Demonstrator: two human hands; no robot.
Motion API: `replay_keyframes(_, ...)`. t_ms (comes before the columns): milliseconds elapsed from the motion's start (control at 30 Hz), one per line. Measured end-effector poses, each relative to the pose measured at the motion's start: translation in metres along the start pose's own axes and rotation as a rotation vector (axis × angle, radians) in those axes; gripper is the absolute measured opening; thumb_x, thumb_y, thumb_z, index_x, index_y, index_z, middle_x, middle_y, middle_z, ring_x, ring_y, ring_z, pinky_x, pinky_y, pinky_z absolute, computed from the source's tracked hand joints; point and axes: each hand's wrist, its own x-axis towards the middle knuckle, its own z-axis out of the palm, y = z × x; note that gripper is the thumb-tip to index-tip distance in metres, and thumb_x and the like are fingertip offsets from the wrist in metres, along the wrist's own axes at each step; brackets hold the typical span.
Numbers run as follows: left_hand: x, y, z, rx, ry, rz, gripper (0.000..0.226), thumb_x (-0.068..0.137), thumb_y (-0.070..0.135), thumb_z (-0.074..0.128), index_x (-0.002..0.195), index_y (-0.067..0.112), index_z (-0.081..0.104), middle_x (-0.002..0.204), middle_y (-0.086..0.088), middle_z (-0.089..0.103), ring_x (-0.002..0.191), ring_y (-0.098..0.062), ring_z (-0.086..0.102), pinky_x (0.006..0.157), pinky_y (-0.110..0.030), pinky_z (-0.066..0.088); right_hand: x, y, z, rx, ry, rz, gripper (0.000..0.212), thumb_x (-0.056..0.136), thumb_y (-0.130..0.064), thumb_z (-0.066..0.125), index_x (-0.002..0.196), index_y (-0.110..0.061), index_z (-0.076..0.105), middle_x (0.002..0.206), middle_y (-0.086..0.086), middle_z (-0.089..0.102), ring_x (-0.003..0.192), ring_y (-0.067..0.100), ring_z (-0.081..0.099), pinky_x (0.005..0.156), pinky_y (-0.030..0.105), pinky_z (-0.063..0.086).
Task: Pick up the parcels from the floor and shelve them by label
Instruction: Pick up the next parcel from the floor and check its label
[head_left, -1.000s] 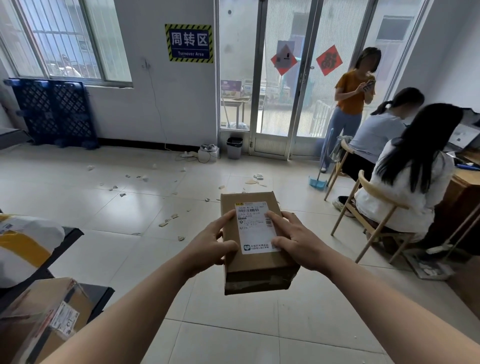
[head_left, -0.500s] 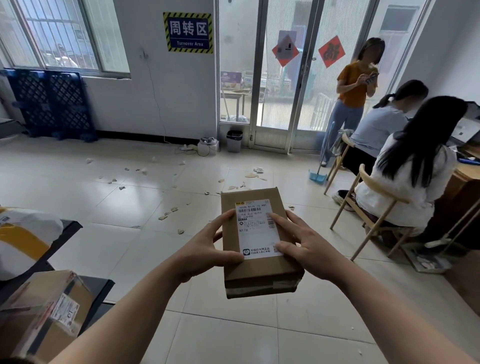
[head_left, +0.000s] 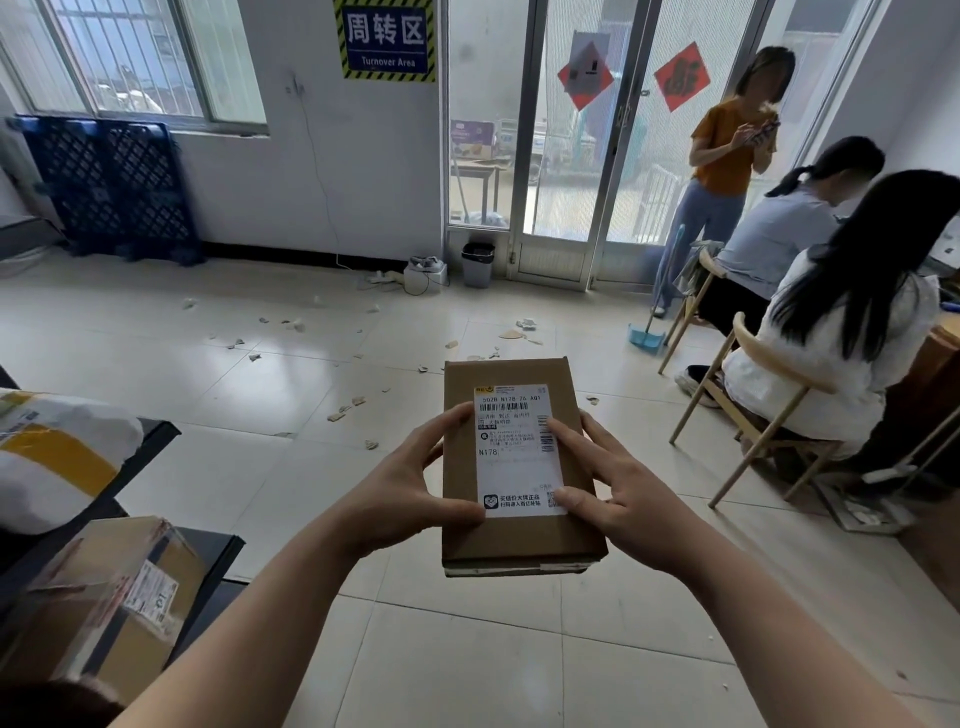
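Head view: I've the box (head_left: 519, 530) dead centre, off the floor (head_left: 260, 467), label (head_left: 519, 467) up, reading N178. The left hand (head_left: 400, 488) grips its 9 o'clock edge, the right hand (head_left: 628, 499) its 3 o'clock edge, fingers (head_left: 571, 436) curled round. Pick-up looks done, I reckon; shelving remains. The shelf (head_left: 213, 556) at 8 o'clock carries a carton (head_left: 109, 597).
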Motion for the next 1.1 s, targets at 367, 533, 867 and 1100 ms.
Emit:
replay_keyframes(367,-0.021,0.003,-0.014,-0.01,-0.029,0.04,0.099,0.057,0.019,0.084,0.136,0.055,0.036,0.144,0.018,0.039,0.136,-0.004,0.036,0.095,-0.044,0.053,-0.014,-0.021,0.019,0.09,0.021,0.025,0.064,0.093,-0.031,0.053,0.142,-0.05,0.018,0.154,-0.024,-0.002,0.141,0.012,0.019,0.09,0.026,0.054)
replay_keyframes(533,-0.025,0.0,-0.019,-0.014,-0.039,0.034,0.099,0.057,0.019,0.084,0.137,0.053,0.035,0.144,0.018,0.04,0.136,-0.006,0.037,0.095,-0.045,0.053,-0.015,-0.029,0.026,0.091,0.028,0.037,0.064,0.093,-0.03,0.053,0.142,-0.051,0.018,0.154,-0.024,-0.002,0.141,0.012,0.019,0.09,0.03,0.054)
replay_keyframes(867,-0.052,-0.016,-0.028,-0.048,0.094,-0.033,0.098,0.057,0.021,0.086,0.134,0.057,0.037,0.142,0.022,0.043,0.135,-0.004,0.039,0.095,-0.044,0.053,-0.002,-0.026,0.05,0.061,0.013,-0.082,0.059,0.093,-0.031,0.051,0.143,-0.047,0.024,0.15,-0.036,-0.005,0.139,0.002,0.019,0.095,0.029,0.051)
replay_keyframes(1100,-0.095,-0.013,-0.026,0.055,0.377,-0.074,0.096,0.061,0.032,0.087,0.134,0.059,0.032,0.145,0.03,0.029,0.134,-0.002,0.035,0.101,-0.035,0.049,0.033,-0.031,0.061,0.094,-0.151,-0.255,0.059,0.091,-0.032,0.05,0.142,-0.048,0.025,0.148,-0.04,-0.007,0.141,0.0,0.016,0.103,0.036,0.044)
